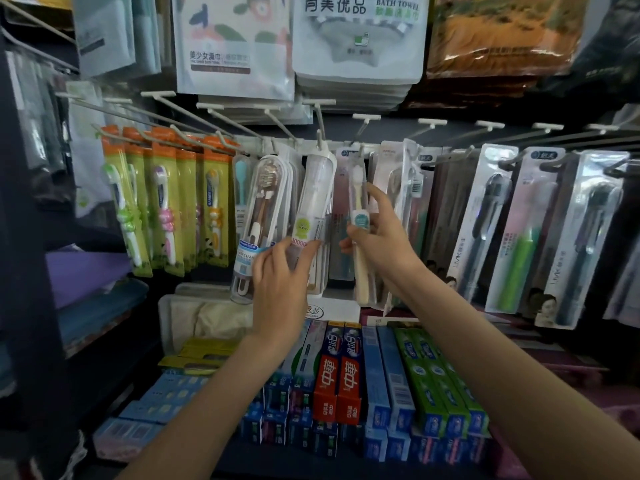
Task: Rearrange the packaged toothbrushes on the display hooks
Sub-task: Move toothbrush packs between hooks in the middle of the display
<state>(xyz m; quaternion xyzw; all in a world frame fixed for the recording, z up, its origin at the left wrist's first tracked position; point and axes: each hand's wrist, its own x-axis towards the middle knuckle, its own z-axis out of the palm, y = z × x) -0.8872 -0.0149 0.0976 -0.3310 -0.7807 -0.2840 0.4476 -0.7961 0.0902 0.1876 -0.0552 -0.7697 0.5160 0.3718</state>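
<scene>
Packaged toothbrushes hang in a row on white display hooks point(318, 133). My left hand point(280, 282) grips the lower part of a white tube-shaped toothbrush pack point(317, 195) that hangs tilted from a centre hook, next to a clear case with a brown brush point(261, 209). My right hand point(377, 237) holds a clear pack with a cream-handled toothbrush point(358, 199) just right of the white pack, thumb on its front; its top reaches the hook above.
Orange-and-yellow children's toothbrush packs point(162, 202) hang at left, long grey and green brush packs point(519, 233) at right. Toothpaste boxes point(339, 372) fill the shelf below my forearms. Bath towel packs point(360, 39) hang above the hooks.
</scene>
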